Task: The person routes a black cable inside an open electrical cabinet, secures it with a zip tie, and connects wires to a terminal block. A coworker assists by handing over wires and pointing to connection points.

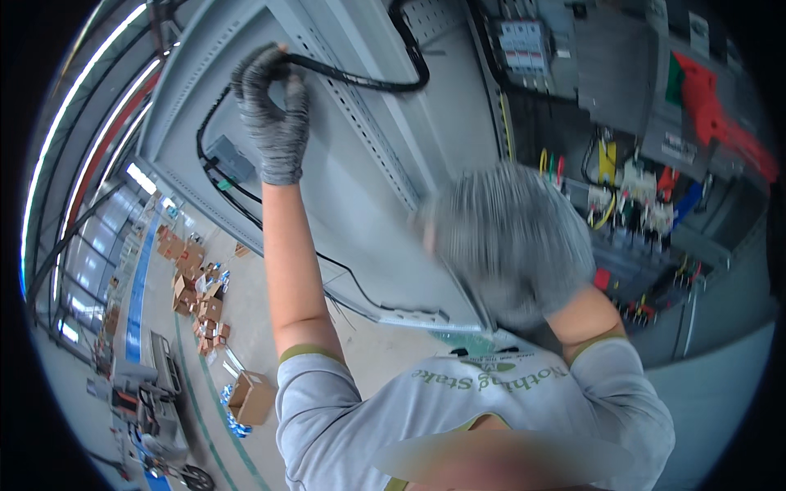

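Note:
Up at the cabinet's opened door, my left hand [274,114] in a grey knit glove is closed on a black cable bundle [360,80]. From my fingers the bundle runs right and bends upward toward the cabinet. My right hand [508,237], gloved alike, is raised between the door's edge and the cabinet's inside. Motion smears it, and its fingers and anything in them cannot be made out. Behind my left hand, more black cable [202,139] runs along the door's inner face [344,213], past a small grey box [229,159].
Inside the cabinet at the right are wired components [647,196], a red part [712,114] and a white switch block [524,45]. A perforated metal strip [360,123] edges the door. Cardboard boxes [250,398] lie on the floor at the left, near a parked two-wheeler [184,470].

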The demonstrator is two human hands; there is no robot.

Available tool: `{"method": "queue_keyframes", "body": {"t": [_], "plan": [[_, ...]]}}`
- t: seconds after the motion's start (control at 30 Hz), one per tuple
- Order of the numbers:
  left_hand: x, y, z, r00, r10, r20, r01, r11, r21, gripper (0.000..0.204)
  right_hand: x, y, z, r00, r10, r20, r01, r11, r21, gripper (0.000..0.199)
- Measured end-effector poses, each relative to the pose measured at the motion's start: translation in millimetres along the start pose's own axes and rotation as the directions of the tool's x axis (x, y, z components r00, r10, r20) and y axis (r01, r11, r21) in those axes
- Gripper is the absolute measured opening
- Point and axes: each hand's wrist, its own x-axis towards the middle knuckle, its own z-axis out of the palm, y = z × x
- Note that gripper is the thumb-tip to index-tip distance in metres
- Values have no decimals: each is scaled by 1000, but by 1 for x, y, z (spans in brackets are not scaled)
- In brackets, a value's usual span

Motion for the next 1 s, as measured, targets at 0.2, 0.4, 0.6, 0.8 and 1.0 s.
{"method": "queue_keyframes", "body": {"t": [0.2, 0.4, 0.6, 0.8, 1.0], "plan": [[-18, -15, -8, 997, 71, -25, -75, 958, -277, 38, -13, -100, 47, 991, -29, 128, 32, 999, -26, 26], [-22, -36, -28, 996, 90, -7, -84, 897, -434, 36, 1, -159, 115, 991, 13, 136, 8, 988, -153, 25], [-29, -83, -30, 999, -3, 44, 21, 909, -415, 21, -22, -167, 132, 802, 485, 349, -262, 810, -525, 41], [-23, -31, -26, 989, -87, -116, -17, 728, -685, 35, -128, -221, 101, 734, 679, 16, -562, 620, -548, 19], [-35, -57, -45, 955, -269, -127, 111, 718, -688, 41, -175, -260, 96, 592, 804, -49, -738, 518, -432, 17]]}}
